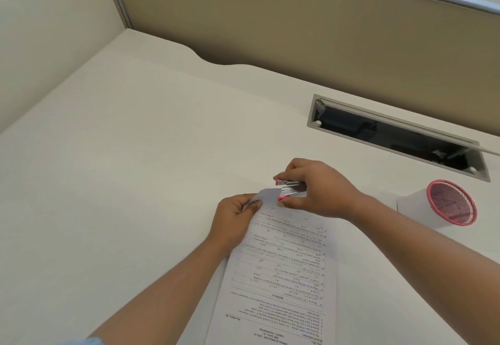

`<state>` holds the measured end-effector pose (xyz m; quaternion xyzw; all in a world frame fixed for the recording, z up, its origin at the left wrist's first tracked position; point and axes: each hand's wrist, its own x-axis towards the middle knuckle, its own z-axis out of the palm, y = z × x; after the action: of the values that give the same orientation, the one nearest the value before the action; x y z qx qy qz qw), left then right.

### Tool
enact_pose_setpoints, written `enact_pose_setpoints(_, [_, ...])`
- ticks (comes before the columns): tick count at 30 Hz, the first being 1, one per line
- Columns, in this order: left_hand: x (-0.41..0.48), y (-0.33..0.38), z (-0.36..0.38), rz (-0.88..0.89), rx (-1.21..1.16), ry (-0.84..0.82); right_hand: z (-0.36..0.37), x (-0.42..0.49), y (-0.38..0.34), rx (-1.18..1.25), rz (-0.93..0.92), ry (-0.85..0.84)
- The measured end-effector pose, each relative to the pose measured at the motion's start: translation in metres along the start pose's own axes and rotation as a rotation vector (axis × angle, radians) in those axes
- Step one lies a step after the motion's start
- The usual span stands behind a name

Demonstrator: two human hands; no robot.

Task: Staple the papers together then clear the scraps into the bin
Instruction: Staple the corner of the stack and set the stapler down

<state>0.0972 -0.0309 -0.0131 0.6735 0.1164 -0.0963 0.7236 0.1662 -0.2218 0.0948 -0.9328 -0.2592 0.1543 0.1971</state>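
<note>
Printed papers (281, 271) lie on the white desk (135, 182), running from the lower edge of the view up to both hands. My left hand (235, 220) pinches the far left corner of the papers and lifts it slightly. My right hand (316, 190) grips a small pink and silver stapler (290, 189) with its jaws apart, its mouth at that raised corner. A pink mesh bin (449, 204) lies on its side to the right, its mouth facing me. No scraps are visible.
A rectangular cable hatch (400, 139) stands open in the desk behind my right hand. Beige partition walls (270, 20) close off the desk at the back and left.
</note>
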Motion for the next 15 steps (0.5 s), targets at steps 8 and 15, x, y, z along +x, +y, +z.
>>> enact_pose_setpoints(8, [0.001,-0.003,-0.001,0.034,0.015,-0.007,0.005,0.014,-0.011,-0.276,-0.110,-0.034])
enact_pose_setpoints(15, [0.001,-0.004,-0.001,0.027,0.022,-0.012,0.013,0.018,-0.016,-0.324,-0.136,-0.068])
